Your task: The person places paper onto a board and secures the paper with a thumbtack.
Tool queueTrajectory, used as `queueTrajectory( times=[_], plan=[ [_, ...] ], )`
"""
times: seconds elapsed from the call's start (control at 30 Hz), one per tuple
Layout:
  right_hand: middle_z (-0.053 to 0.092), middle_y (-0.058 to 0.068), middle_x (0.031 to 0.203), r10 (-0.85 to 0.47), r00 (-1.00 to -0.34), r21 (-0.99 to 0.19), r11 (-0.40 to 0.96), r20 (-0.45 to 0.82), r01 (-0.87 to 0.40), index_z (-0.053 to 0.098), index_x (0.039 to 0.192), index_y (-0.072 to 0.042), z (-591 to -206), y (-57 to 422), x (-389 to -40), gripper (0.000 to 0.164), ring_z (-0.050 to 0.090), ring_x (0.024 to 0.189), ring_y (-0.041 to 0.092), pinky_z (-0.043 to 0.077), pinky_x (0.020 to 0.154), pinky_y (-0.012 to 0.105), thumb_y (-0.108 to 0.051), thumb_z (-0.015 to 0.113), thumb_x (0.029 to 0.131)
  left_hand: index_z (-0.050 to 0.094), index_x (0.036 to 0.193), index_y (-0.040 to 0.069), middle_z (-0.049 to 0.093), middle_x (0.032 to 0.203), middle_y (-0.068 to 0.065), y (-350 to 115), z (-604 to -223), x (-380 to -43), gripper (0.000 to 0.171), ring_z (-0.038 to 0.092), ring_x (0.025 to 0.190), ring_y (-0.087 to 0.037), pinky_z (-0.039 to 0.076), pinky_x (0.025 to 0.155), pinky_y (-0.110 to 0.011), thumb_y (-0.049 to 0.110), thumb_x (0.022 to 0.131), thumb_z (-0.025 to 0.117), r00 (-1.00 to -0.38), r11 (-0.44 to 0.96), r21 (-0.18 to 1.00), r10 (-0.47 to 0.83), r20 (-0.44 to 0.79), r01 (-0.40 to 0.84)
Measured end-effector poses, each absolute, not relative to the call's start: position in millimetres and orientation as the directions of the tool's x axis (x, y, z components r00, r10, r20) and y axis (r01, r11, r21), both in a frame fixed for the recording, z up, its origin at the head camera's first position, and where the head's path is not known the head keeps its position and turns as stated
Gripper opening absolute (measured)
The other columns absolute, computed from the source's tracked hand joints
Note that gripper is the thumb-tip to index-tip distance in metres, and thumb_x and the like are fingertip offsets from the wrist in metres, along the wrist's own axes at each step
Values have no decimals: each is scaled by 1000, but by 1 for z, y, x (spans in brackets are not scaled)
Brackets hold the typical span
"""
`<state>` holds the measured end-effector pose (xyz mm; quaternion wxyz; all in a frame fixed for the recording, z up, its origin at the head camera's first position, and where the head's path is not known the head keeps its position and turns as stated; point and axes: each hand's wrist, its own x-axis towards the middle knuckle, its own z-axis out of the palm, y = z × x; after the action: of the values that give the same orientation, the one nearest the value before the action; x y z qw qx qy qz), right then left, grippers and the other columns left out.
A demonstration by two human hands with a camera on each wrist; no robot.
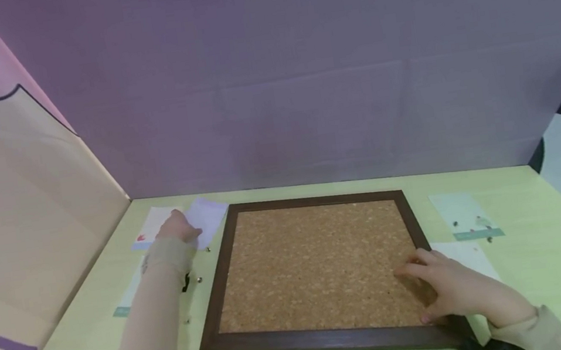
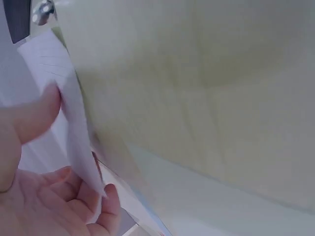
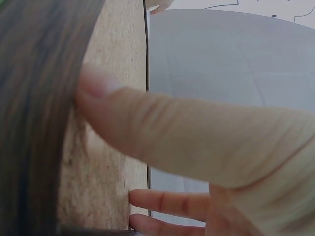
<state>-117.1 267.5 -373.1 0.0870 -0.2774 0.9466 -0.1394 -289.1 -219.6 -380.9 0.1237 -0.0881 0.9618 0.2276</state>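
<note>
At the left back of the table my left hand (image 1: 177, 226) holds a pale lilac sheet of paper (image 1: 207, 215). The left wrist view shows this sheet (image 2: 74, 113) bent slightly between the thumb and the fingers. A cork board (image 1: 313, 265) with a dark brown wooden frame lies flat in the middle. Over its right side, my right hand (image 1: 452, 288) rests with the fingers spread and bent loosely, fingertips at the cork. In the right wrist view the thumb (image 3: 128, 108) lies on the cork surface (image 3: 120, 54), right beside the frame (image 3: 39, 98).
White cards (image 1: 151, 223) (image 1: 131, 294) lie on the left, the nearer one partly behind the forearm. On the right are a pale green card (image 1: 457, 208) and a white one (image 1: 463, 254). Several small metallic pieces (image 1: 199, 279) are scattered on both sides. A purple-grey partition (image 1: 316, 123) closes the back.
</note>
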Motion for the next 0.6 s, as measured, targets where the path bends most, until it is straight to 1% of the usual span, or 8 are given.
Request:
queueTrajectory(
  times=[0.1,0.2,0.27,0.37,0.5,0.6],
  plan=[
    [50,12,117,-543,-833,-315,812,-101,-491,59,123,-10,-373,267,-117,75,51,96,27,48,73,41,-41,85,60,32,127,-16,48,122,-37,-225,-383,-294,54,48,115,-49,40,99,-55,22,94,51,-970,889,411,-119,-213,-200],
    [50,12,117,-540,-835,-314,814,-103,-488,59,123,-10,-372,267,-117,75,51,97,28,48,73,42,-40,85,60,41,123,-15,52,119,-34,-229,-383,-298,44,51,112,-47,42,98,-53,18,95,46,-983,886,431,-127,-133,-173],
    [50,12,117,-541,-835,-312,814,-99,-490,59,123,-10,-372,267,-117,75,51,98,28,48,74,42,-40,85,60,42,123,-14,52,120,-33,-233,-383,-300,42,51,112,-46,42,97,-52,17,95,43,-987,879,450,-132,-92,-159],
    [50,12,117,-545,-834,-307,812,-91,-497,59,123,-10,-372,267,-117,75,51,98,28,48,75,43,-40,85,60,40,125,-13,52,121,-34,-235,-382,-300,42,51,112,-46,42,97,-53,16,95,38,-987,851,501,-144,-68,-159],
    [50,12,117,-547,-833,-306,810,-89,-499,59,123,-10,-372,267,-116,75,51,97,28,48,74,42,-40,85,60,38,128,-15,49,123,-35,-236,-377,-299,45,49,113,-46,40,99,-53,16,94,37,-984,796,581,-169,-60,-172],
    [50,12,117,-547,-832,-309,810,-93,-498,59,123,-10,-372,267,-116,75,51,97,28,48,74,41,-40,85,60,39,127,-16,49,122,-35,-235,-371,-297,45,50,111,-45,41,99,-53,15,94,38,-978,738,649,-205,-44,-184]
  ],
)
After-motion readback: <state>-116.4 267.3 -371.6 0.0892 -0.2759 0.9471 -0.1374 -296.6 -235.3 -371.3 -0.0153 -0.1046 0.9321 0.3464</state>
